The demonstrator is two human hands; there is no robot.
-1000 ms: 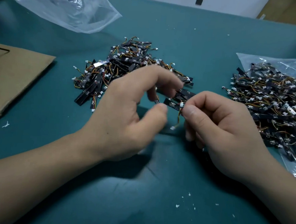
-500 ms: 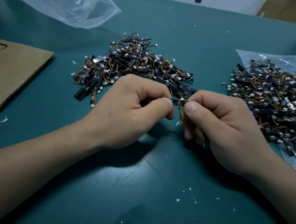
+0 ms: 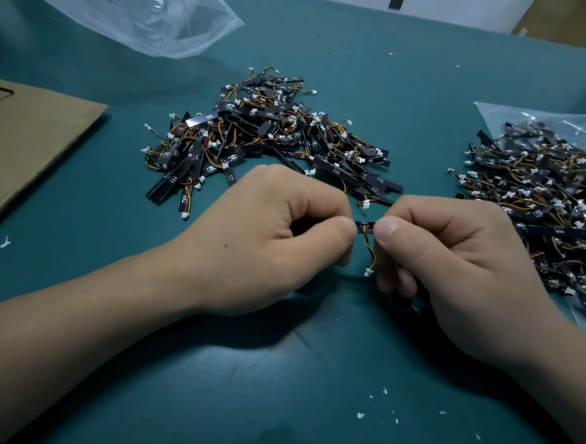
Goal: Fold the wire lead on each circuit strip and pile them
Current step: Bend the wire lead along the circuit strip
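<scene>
While both hands, left hand and right hand, pinch one circuit strip, its wire lead should bend gently, not kink.

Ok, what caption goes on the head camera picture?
Left hand and right hand pinch a circuit strip, wire lead dangling.

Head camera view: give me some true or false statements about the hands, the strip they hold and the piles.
1. The left hand and right hand both pinch one small black circuit strip. True.
2. Its orange and yellow wire lead points upward. False: it hangs down, ending in a white plug.
3. The right-hand heap of black strips lies on a clear plastic bag. True.
4. The brown cardboard sheet lies on the person's right. False: it lies on the left.
</scene>
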